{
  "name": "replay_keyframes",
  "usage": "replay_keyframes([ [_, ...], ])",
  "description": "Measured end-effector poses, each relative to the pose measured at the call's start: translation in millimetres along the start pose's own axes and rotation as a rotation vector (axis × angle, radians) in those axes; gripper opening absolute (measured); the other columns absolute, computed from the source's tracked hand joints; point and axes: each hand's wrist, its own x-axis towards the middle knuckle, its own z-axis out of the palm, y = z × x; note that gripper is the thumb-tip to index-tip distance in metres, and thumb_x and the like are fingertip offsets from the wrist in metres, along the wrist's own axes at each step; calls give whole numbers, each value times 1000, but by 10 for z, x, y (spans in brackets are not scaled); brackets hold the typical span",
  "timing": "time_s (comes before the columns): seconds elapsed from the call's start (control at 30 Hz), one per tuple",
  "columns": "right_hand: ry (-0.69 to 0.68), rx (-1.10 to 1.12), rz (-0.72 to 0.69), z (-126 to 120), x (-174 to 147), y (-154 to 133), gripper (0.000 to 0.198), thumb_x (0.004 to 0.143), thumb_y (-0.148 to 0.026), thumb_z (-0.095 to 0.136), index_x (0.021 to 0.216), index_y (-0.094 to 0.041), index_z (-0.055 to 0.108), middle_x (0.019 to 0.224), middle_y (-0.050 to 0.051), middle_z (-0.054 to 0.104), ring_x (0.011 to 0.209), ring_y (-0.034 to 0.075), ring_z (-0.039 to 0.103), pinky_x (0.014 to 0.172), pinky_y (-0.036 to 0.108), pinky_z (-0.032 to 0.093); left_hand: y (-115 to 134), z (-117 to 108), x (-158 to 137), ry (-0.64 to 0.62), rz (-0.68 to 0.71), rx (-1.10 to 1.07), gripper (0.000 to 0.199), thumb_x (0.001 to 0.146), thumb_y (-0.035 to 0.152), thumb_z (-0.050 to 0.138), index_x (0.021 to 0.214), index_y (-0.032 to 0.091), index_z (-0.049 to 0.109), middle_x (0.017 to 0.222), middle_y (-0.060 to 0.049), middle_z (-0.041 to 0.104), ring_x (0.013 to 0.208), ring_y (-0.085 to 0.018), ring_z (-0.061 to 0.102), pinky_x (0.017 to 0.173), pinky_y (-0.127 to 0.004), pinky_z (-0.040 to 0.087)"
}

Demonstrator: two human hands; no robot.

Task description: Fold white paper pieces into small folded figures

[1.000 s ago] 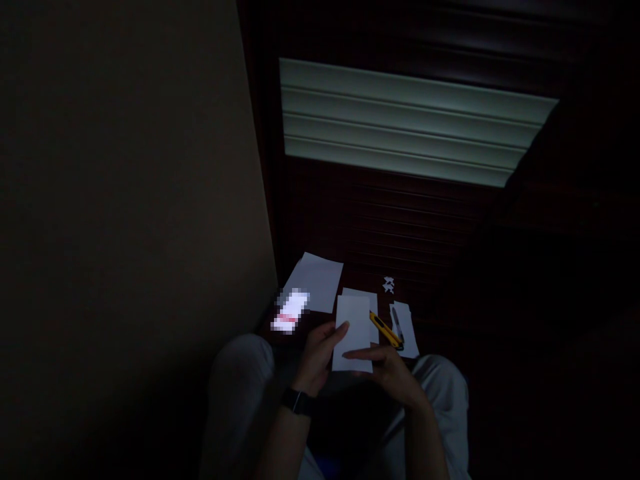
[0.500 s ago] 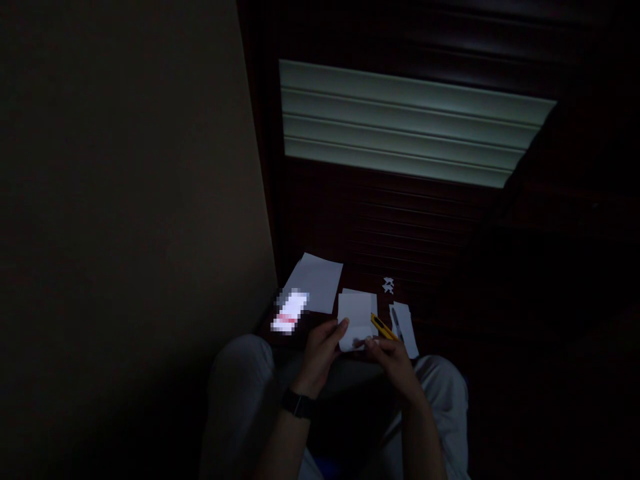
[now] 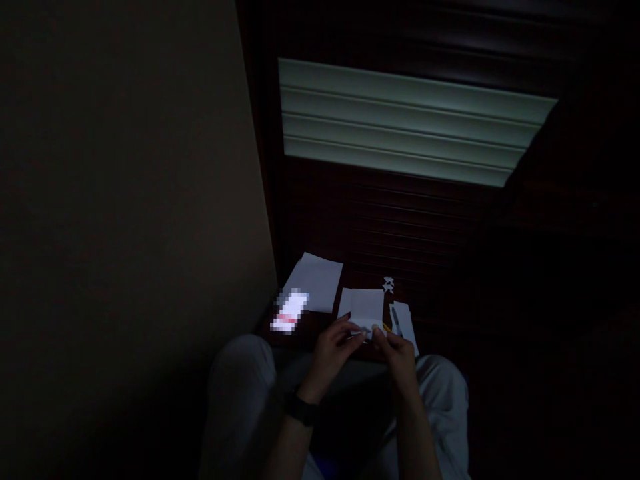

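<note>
A small white sheet of paper (image 3: 368,305) is held up between my hands, its lower edge bent toward me. My left hand (image 3: 336,343) pinches the lower left part of the sheet with thumb and fingers. At the lower right, my right hand (image 3: 395,347) grips the same sheet between thumb and fingers. Another piece of white paper (image 3: 345,303) lies behind it on the dark table. A yellow utility knife (image 3: 387,328) shows only a short stretch, mostly hidden behind my right hand.
White paper strips (image 3: 407,327) with a pen (image 3: 397,320) on them lie at right. Small paper scraps (image 3: 388,285) are farther back. Larger white sheets (image 3: 320,280) lie at left, a lit, blurred phone-like screen (image 3: 290,312) before them. A wall (image 3: 150,167) rises at left.
The sheet and both hands have shifted; the sheet and left hand moved right. The lower edge is now bent up more. The knife has become mostly covered.
</note>
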Motion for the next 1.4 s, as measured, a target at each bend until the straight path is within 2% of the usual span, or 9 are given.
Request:
replay_keyframes([
  [0.1, -76, 9, 20, -9, -18, -30, 29, 75, -42, 62, 65, -15, 68, 64, 1, 62, 63, 17, 56, 57, 25, 40, -57, -27, 21, -8, 37, 81, 14, 67, 29, 70, 69, 16, 71, 106, -12, 64, 104, -28, 56, 86, -32, 44],
  [0.23, -71, 48, -18, -25, -24, -40, 23, 71, -39, 66, 68, -17, 70, 73, 3, 66, 73, 21, 58, 63, 28, 43, -23, -59, 28, -12, 79, 87, 14, 70, 30, 66, 72, 17, 72, 94, -9, 68, 93, -25, 60, 83, -33, 45],
  [0.37, -48, 80, -38, -16, -18, -29, 21, 69, -37, 67, 65, -17, 69, 78, 4, 66, 76, 22, 58, 66, 30, 44, 23, -57, 28, 21, 53, 20, 14, 67, 28, 69, 73, 16, 71, 101, -10, 67, 97, -26, 59, 86, -33, 44],
  [0.5, 0, 120, 17, 15, -27, -27, 26, 70, -39, 67, 57, -16, 64, 64, 1, 62, 65, 17, 56, 60, 27, 44, -35, -55, 38, 60, 37, 1, 20, 66, 29, 70, 81, 15, 70, 100, -11, 67, 96, -26, 60, 84, -33, 46],
  [0.83, -32, 289, 110, 107, -15, 20, 31, 66, -42, 70, 79, -18, 56, 64, -2, 61, 49, 13, 57, 47, 25, 46, -121, -60, 47, 185, -63, -73, 33, 59, 30, 76, 86, 14, 67, 85, -10, 70, 77, -21, 65, 66, -28, 51],
  [1.0, 0, 300, 60, 138, -20, 10, 35, 70, -41, 67, 96, -21, 51, 68, -3, 61, 45, 10, 54, 43, 22, 44, -90, -50, 45, 135, -49, -90, 42, 62, 29, 74, 99, 15, 60, 87, -9, 69, 83, -22, 65, 70, -30, 52],
  [1.17, -98, 317, 27, 130, -48, -67, 54, 72, -35, 67, 119, -24, 43, 89, 4, 63, 46, 9, 53, 41, 22, 43, -51, -47, 12, 93, -30, -101, 54, 68, 29, 69, 118, 18, 50, 92, -10, 68, 84, -23, 65, 70, -32, 52],
  [1.27, -113, 305, 25, 125, -60, -90, 45, 71, -33, 68, 110, -21, 52, 90, 5, 62, 47, 9, 52, 41, 21, 41, -32, -43, 4, 79, -18, -77, 56, 70, 29, 68, 121, 18, 48, 90, -9, 68, 82, -23, 65, 68, -31, 52],
  [1.4, -95, 268, 38, 116, -55, -69, 28, 72, -32, 67, 95, -17, 59, 70, 0, 60, 46, 9, 48, 42, 21, 38, -20, -32, 19, 81, -17, -36, 41, 68, 28, 70, 105, 14, 59, 86, -10, 69, 84, -22, 65, 74, -29, 50],
])
